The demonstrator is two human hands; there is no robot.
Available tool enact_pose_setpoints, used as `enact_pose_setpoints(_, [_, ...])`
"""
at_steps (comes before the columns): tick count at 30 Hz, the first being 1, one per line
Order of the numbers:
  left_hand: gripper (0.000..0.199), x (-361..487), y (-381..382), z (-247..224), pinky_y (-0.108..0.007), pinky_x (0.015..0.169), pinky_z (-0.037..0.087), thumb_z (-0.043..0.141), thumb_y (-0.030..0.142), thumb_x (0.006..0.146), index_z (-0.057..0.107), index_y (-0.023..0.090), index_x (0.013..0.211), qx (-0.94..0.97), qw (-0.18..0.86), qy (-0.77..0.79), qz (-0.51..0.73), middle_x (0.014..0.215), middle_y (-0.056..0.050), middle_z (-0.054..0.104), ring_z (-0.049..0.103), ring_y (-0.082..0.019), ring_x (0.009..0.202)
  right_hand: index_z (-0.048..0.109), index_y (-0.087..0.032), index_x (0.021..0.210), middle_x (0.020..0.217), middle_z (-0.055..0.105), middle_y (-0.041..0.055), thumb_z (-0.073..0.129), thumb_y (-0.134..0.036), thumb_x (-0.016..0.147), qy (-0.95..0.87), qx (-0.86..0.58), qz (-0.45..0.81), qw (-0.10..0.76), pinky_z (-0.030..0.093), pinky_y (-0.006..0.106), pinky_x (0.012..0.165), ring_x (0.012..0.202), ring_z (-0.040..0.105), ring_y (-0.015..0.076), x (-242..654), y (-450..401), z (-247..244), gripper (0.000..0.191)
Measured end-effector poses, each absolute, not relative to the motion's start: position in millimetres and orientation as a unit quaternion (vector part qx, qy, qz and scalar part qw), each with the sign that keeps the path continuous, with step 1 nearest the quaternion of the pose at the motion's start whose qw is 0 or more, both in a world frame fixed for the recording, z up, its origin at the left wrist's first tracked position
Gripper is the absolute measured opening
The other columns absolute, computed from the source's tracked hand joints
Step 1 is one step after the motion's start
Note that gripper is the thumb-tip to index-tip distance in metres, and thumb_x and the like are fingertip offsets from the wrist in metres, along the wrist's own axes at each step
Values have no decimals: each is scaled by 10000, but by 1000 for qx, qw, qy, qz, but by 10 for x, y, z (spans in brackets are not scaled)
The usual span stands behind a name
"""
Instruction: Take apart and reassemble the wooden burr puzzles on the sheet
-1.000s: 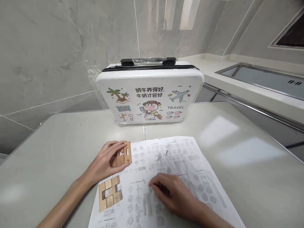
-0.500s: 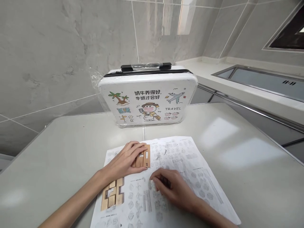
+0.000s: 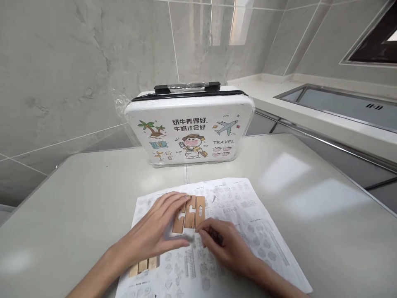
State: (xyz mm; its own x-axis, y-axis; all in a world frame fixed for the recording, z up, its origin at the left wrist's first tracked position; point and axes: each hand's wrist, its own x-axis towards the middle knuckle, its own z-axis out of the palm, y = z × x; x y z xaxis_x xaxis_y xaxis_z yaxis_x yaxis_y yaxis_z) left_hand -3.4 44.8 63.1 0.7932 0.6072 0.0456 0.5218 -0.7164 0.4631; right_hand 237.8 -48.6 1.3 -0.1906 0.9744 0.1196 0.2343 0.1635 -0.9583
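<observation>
Several flat wooden pieces with cut-out slots (image 3: 190,217) lie side by side on a large printed sheet (image 3: 248,207). My left hand (image 3: 161,223) is over their left part, fingertips at their top edge and thumb held apart below them. At their lower right corner is my right hand (image 3: 221,240), its fingers curled together; whether anything is between them is hidden. More wooden blocks (image 3: 144,267) show at the sheet's left side, partly covered by my left forearm.
A white case with cartoon prints (image 3: 190,128) and a black handle stands wrapped in clear plastic at the back of the pale table (image 3: 77,198). Behind are a grey tiled wall and, at right, a counter (image 3: 266,89) with a glass-topped panel (image 3: 338,103).
My left hand has opened its grip and its thumb has moved down. The wooden pieces are more exposed, a little further right and slightly spread. My right hand has barely moved.
</observation>
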Motion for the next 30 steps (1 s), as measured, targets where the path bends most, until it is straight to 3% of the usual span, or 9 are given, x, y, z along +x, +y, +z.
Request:
enact_pose_setpoints(3, [1028,-421,283,569,-578,1179,523,830,601,876,260,411,1709,914,179,348,104,1693,-101,449,447,-414,1528,693,-206,947,725,665,-2,538,-315,1063,-634,-485,427,425,425,255,601,623,556,141,2388,-491,-22,222])
enact_pose_setpoints(8, [1075,-930,-32,339,-536,1101,574,865,724,752,385,400,1658,888,145,410,148,1590,-105,562,542,-435,1427,685,-208,921,708,638,-7,538,-306,1066,-635,-490,431,414,409,257,591,618,540,141,2387,-489,-19,229])
enact_pose_setpoints(11, [964,-1037,-125,241,-501,1070,588,873,701,759,471,412,1586,877,132,430,170,1491,-81,645,612,-408,1349,667,-209,922,700,633,-13,536,-291,1065,-631,-489,437,414,399,257,589,611,542,140,2384,-488,-2,211])
enact_pose_setpoints(18, [791,-985,-14,169,-406,953,614,852,605,855,495,388,1527,884,148,411,169,1357,-72,726,712,-341,1197,661,-209,906,701,632,-8,522,-282,1049,-630,-502,434,403,390,270,602,624,541,147,2382,-490,3,212])
enact_pose_setpoints(26, [686,-887,480,169,-395,907,596,771,608,933,508,299,1486,880,120,419,188,1300,-115,715,706,-327,1145,670,-218,932,706,640,-14,527,-266,1053,-633,-499,435,402,401,267,604,626,556,149,2389,-489,-14,194])
enact_pose_setpoints(30, [736,-775,619,275,-438,970,585,771,580,939,459,279,1533,893,115,404,160,1391,-137,669,647,-344,1242,647,-225,931,756,659,-9,527,-229,1058,-647,-496,408,412,409,258,598,635,566,144,2383,-498,-46,175])
